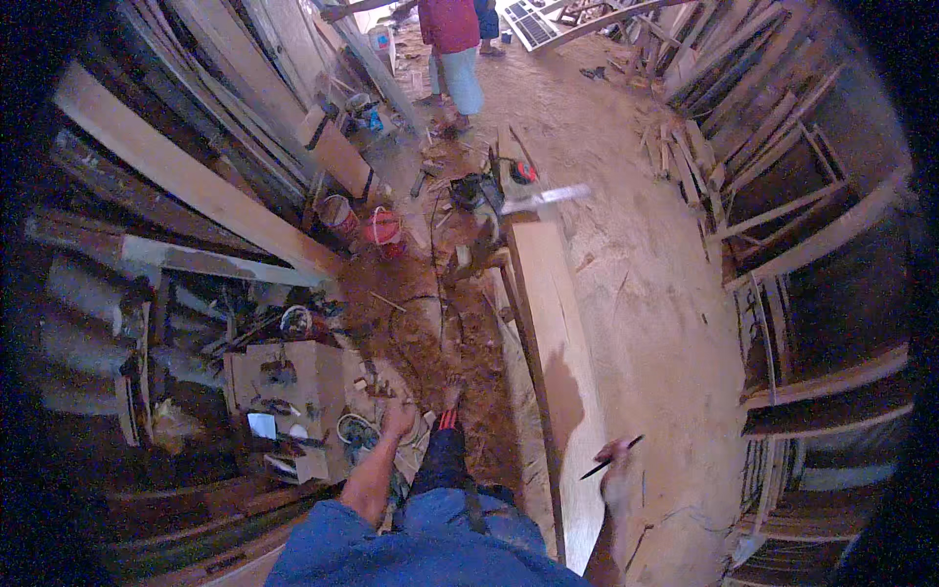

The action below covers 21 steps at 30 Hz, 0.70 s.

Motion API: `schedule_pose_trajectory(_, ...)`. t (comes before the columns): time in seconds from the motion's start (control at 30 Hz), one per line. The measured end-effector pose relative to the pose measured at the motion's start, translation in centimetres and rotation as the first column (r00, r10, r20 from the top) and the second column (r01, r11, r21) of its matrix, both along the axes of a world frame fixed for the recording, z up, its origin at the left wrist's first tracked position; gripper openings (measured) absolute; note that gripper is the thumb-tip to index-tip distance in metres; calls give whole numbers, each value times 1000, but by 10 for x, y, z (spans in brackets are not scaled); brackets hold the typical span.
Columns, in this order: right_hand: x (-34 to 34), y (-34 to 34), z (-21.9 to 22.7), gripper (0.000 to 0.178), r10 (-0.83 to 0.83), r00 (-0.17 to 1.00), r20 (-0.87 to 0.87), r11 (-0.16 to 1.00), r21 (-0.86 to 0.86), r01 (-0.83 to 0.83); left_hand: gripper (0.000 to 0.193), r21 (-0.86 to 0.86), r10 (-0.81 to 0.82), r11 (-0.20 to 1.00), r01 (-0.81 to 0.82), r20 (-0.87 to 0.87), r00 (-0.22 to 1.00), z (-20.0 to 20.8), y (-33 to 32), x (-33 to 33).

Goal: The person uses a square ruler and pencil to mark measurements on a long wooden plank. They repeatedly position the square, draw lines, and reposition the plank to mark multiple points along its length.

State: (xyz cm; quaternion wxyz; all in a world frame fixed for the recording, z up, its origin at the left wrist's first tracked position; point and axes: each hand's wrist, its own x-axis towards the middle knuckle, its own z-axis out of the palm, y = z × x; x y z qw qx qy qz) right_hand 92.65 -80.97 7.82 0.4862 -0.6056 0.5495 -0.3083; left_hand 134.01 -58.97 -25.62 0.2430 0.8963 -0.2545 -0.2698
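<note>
black stick [596, 470] between fingers [608, 453] of right hand [616, 474]

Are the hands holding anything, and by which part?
The right hand holds a thin, dark, pen-like stick near its middle; the left hand seems empty.

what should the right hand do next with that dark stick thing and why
Probably lower the dark pen-like tool onto the long pale board: the right hand grips it at the board's right edge, and its lower-left end appears over the board's face. Whether it already touches is unclear.
</note>
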Motion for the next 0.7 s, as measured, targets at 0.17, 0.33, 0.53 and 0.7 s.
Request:
schedule_pose_trajectory(0.17, 81, -38, 25, 44, 119, 938, -324, 989, 127, -82, 57, -394, -261, 877, 275, 89, 961, 184, -351, 90)
schedule_pose_trajectory(0.33, 139, -58, 41, 45, 112, 954, -279, 974, 221, -50, 56, -166, -455, 681, 713, 667, 590, 236, -489, 167)
schedule_pose_trajectory(0.53, 139, -64, 34, 39, 116, 945, -305, 974, 221, -48, 40, 179, -685, 473, 862, 691, 232, 208, -553, 219)
schedule_pose_trajectory(0.7, 149, -69, 37, 39, 96, 934, -345, 951, 308, 17, 39, 169, -668, 388, 906, 728, 151, 180, -560, 228)
